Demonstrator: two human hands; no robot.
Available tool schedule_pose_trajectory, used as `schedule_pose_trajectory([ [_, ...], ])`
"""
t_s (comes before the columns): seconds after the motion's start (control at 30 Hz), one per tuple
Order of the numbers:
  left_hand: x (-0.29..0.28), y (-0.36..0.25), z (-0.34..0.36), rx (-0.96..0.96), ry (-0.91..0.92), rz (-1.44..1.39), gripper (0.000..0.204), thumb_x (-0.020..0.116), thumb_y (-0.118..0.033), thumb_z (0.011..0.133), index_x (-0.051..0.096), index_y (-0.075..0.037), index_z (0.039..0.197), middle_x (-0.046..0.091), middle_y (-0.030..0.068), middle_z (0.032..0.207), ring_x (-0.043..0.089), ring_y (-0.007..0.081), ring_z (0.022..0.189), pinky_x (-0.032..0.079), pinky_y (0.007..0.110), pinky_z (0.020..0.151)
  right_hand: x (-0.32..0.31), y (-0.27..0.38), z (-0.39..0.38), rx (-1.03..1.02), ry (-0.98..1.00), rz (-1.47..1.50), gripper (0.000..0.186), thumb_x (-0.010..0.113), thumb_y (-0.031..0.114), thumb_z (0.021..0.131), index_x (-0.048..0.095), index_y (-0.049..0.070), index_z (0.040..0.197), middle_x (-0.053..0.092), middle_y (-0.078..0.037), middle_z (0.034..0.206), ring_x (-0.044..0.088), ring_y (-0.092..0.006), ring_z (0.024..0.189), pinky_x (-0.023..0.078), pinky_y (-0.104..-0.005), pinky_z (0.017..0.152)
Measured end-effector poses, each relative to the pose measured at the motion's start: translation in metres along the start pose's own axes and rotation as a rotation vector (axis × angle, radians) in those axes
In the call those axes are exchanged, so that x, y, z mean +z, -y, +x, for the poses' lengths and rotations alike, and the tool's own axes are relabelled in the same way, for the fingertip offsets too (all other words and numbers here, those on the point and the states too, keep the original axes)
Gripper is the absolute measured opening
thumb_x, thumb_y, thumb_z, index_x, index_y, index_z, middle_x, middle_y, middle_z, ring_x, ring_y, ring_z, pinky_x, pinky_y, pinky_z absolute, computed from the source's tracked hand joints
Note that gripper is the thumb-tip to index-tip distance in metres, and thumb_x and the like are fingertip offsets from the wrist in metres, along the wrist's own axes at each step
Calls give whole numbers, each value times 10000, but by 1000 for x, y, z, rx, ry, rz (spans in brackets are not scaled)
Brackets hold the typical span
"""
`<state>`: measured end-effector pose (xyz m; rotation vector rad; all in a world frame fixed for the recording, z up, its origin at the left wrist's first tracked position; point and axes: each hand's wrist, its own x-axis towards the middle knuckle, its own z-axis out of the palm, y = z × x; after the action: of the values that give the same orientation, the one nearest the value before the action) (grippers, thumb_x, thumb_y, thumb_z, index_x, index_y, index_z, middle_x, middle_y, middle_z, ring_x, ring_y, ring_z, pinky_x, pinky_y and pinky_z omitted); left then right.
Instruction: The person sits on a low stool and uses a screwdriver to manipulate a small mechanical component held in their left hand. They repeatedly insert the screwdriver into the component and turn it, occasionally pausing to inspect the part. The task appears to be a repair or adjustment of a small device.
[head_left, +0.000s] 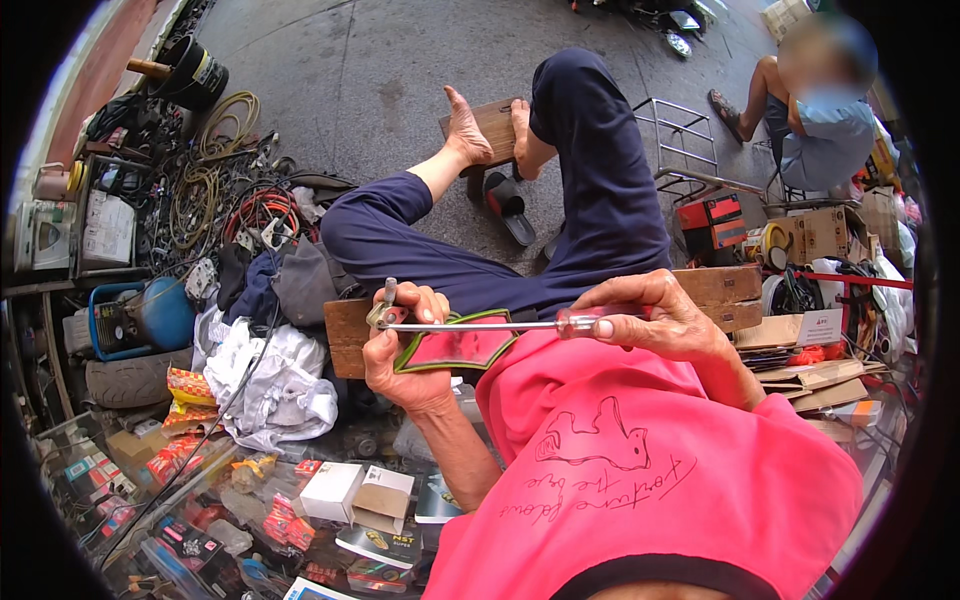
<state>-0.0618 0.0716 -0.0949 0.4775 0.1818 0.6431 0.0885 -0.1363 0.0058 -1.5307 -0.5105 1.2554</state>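
My right hand [665,318] is closed round the handle of a screwdriver [470,327], whose long metal shaft points left across my lap. At the tip of that shaft, my left hand [408,335] pinches a small metal part [387,312] with a short stem sticking up. The tip meets or overlaps the part; I cannot tell how it is seated. Beneath the shaft lies a pink panel with green edging [460,346], next to my left fingers. Much of the metal part is hidden by my fingers.
A wooden plank [345,335] shows on both sides of my lap. Bundled white cloth [275,385], cables [190,205] and a blue tank [168,312] lie left. Small boxes [332,490] cover a glass counter. Cardboard [800,375] is piled right; another person [825,140] sits beyond a metal rack [680,140].
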Motion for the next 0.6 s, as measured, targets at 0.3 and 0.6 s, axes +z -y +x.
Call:
schedule_pose_trajectory([
  [0.3, 6, -3, 1, 48, 41, -11, 382, 587, -242, 719, 547, 29, 985, 499, 91, 777, 407, 158, 672, 302, 316, 652, -2, -3, -2, -99, 3, -36, 314, 698, 246, 868, 688, 11, 1077, 702, -61, 937, 598, -69, 786, 477, -216, 637],
  [0.6, 5, -3, 0, 25, 15, 3, 372, 587, -242, 719, 540, 26, 974, 493, 92, 771, 411, 169, 683, 311, 318, 655, 1, 3, -3, -80, 0, -16, 305, 688, 227, 875, 684, -8, 1068, 706, -82, 972, 633, -112, 897, 502, -238, 733],
])
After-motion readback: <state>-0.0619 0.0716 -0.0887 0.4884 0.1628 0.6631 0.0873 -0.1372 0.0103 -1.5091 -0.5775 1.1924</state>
